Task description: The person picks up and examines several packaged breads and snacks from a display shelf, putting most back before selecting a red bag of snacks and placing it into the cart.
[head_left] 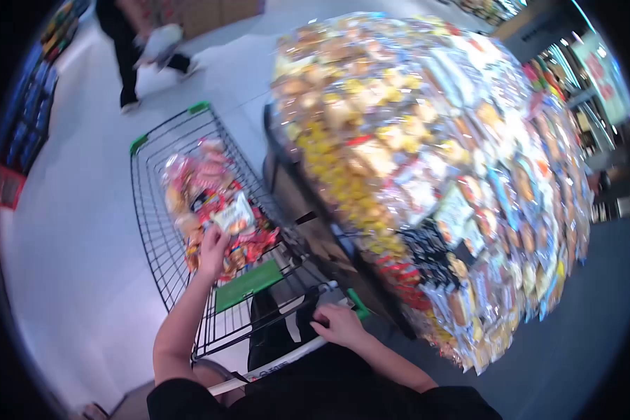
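My left hand point(214, 246) reaches into the shopping cart point(154, 234), its fingers closed at the near corner of a white printed snack packet point(235, 216). Under and around that packet lie several red and pink wrapped packs point(210, 171), blurred. My right hand point(339, 325) is at the right end of the white cart handle point(287, 359), fingers curled over it; their undersides are hidden. Between the hands sits the green flap point(248, 285) of the cart's seat.
A large heaped display of wrapped breads and snacks point(413, 154) stands close along the cart's right side, on a dark-edged stand point(308, 203). Ahead on the left, a person in dark trousers point(122, 56) carries a pale bag point(162, 43). Shelves with blue goods point(31, 115) line the left.
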The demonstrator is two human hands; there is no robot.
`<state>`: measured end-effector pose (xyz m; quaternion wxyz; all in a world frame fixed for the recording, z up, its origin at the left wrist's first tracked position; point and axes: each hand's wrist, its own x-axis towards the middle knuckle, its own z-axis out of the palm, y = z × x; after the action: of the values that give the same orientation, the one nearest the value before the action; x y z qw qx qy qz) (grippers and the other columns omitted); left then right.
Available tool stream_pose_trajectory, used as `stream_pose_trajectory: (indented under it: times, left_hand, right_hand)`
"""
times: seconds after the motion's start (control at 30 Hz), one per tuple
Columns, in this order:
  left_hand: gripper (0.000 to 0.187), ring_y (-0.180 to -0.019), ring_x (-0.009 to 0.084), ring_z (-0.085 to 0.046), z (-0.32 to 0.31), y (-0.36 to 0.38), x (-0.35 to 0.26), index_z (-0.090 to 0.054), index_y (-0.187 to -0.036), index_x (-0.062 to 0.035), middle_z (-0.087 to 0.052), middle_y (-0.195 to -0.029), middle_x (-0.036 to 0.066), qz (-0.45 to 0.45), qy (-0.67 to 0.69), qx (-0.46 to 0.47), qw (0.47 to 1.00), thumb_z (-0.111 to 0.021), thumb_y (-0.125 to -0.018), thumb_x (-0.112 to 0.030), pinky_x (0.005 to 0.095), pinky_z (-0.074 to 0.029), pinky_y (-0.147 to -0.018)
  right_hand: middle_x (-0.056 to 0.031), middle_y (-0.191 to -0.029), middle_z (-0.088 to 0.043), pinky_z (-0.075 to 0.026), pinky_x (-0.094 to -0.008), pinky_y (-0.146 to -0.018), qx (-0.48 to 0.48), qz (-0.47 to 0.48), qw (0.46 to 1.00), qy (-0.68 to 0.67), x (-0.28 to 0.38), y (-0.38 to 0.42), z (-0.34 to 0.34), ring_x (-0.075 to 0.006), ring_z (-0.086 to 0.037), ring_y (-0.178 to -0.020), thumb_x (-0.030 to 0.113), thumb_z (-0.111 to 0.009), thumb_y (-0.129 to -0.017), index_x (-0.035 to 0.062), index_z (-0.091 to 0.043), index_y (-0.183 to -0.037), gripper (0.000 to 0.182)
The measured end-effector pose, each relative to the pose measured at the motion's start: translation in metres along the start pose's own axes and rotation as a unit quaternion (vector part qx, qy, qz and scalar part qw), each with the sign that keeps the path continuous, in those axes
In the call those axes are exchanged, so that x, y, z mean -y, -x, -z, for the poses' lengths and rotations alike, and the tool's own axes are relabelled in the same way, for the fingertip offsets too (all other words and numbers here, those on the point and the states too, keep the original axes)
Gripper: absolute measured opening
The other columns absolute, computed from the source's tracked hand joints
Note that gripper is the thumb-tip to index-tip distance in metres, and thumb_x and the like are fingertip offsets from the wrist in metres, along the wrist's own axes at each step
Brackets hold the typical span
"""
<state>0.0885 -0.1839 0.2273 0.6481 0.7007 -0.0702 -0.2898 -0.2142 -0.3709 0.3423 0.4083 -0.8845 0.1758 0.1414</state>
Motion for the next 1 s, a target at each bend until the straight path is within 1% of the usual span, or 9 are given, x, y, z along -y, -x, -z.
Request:
stream_pose_trajectory:
  times: [0.07,0.13,0.23,0.33,0.5,0.67,0.77,0.83,1.0]
  left_hand:
    - [0.013,-0.066,0.0057,-0.047,-0.024,0.044,-0.024,-0.048,-0.085,-0.0083,-0.050,-0.075,-0.003,0.003,0.001,0.043,0.999,-0.057,-0.096,-0.009,0.0223,-0.038,-0.060]
    - [0.009,-0.081,0.0070,-0.054,-0.059,0.094,-0.065,-0.050,-0.089,-0.0073,-0.058,-0.088,0.000,0.028,0.077,0.104,0.991,-0.055,-0.096,-0.007,0.0235,-0.045,-0.070]
    - [0.008,-0.094,0.0109,-0.058,-0.111,0.155,-0.115,-0.049,-0.091,-0.0065,-0.060,-0.105,0.004,0.012,0.172,0.198,0.965,-0.054,-0.097,-0.006,0.0268,-0.048,-0.086]
    - [0.008,-0.096,0.0107,-0.057,-0.147,0.184,-0.128,-0.049,-0.092,-0.0068,-0.059,-0.106,0.004,-0.039,0.168,0.252,0.952,-0.055,-0.097,-0.006,0.0265,-0.047,-0.087]
    - [0.017,-0.089,0.0077,-0.054,-0.200,0.212,-0.161,-0.047,-0.103,-0.0079,-0.054,-0.104,0.002,-0.056,0.218,0.268,0.937,-0.060,-0.097,-0.017,0.0248,-0.048,-0.079]
    - [0.026,-0.118,0.0190,-0.053,-0.245,0.217,-0.198,-0.047,-0.115,-0.0056,-0.051,-0.128,0.013,-0.086,0.186,0.329,0.922,-0.060,-0.097,-0.018,0.0335,-0.045,-0.096]
    - [0.038,-0.133,0.0314,-0.045,-0.264,0.194,-0.205,-0.047,-0.124,-0.0037,-0.043,-0.142,0.020,-0.219,0.029,0.327,0.919,-0.063,-0.092,-0.016,0.0441,-0.038,-0.108]
    - [0.053,-0.139,0.0396,-0.037,-0.285,0.182,-0.225,-0.045,-0.134,-0.0040,-0.037,-0.149,0.022,-0.453,-0.284,0.217,0.817,-0.066,-0.086,-0.013,0.0539,-0.029,-0.113]
    - [0.063,-0.143,0.0440,-0.025,-0.346,0.165,-0.221,-0.041,-0.144,-0.0075,-0.030,-0.154,0.021,-0.468,-0.462,0.134,0.741,-0.065,-0.086,-0.018,0.0636,-0.018,-0.114]
  right_hand:
    - [-0.0114,-0.122,-0.057,-0.047,-0.0406,-0.093,-0.115,0.087,0.989,0.031,0.028,-0.006,0.037,-0.0313,-0.056,-0.112,0.023,-0.076,-0.076,0.0101,-0.056,-0.121,0.052]
    - [-0.0162,-0.132,-0.050,-0.044,-0.0435,-0.098,-0.221,0.198,0.953,0.069,0.058,-0.008,0.078,-0.0366,-0.051,-0.120,0.018,-0.078,-0.071,0.0069,-0.047,-0.135,0.072]
    - [-0.0202,-0.134,-0.047,-0.045,-0.0445,-0.099,-0.226,0.242,0.927,0.174,0.081,0.012,0.121,-0.0405,-0.051,-0.120,0.015,-0.078,-0.068,0.0047,-0.041,-0.141,0.082]
    - [-0.0197,-0.132,-0.049,-0.048,-0.0421,-0.096,-0.180,0.206,0.959,0.079,0.065,0.039,0.128,-0.0388,-0.052,-0.122,0.012,-0.076,-0.068,0.0032,-0.043,-0.139,0.079]
    - [-0.0181,-0.120,-0.054,-0.050,-0.0434,-0.088,-0.236,0.185,0.954,0.008,0.057,0.102,0.177,-0.0361,-0.058,-0.106,0.011,-0.073,-0.065,0.0023,-0.047,-0.130,0.070]
    - [-0.0165,-0.104,-0.062,-0.050,-0.0438,-0.085,-0.361,0.125,0.920,0.091,0.032,0.138,0.251,-0.0355,-0.059,-0.099,0.020,-0.083,-0.057,0.0031,-0.062,-0.111,0.060]
    - [-0.0163,-0.102,-0.062,-0.048,-0.0438,-0.086,-0.418,0.107,0.884,0.180,0.007,0.131,0.300,-0.0353,-0.058,-0.094,0.027,-0.085,-0.055,0.0022,-0.066,-0.107,0.061]
    - [-0.0167,-0.101,-0.063,-0.048,-0.0435,-0.087,-0.425,0.055,0.880,0.203,0.003,0.114,0.322,-0.0355,-0.058,-0.095,0.030,-0.085,-0.056,0.0026,-0.068,-0.106,0.059]
    - [-0.0178,-0.102,-0.069,-0.048,-0.0428,-0.093,-0.445,0.026,0.854,0.268,-0.036,0.053,0.342,-0.0346,-0.060,-0.101,0.043,-0.081,-0.059,0.0039,-0.072,-0.106,0.062]
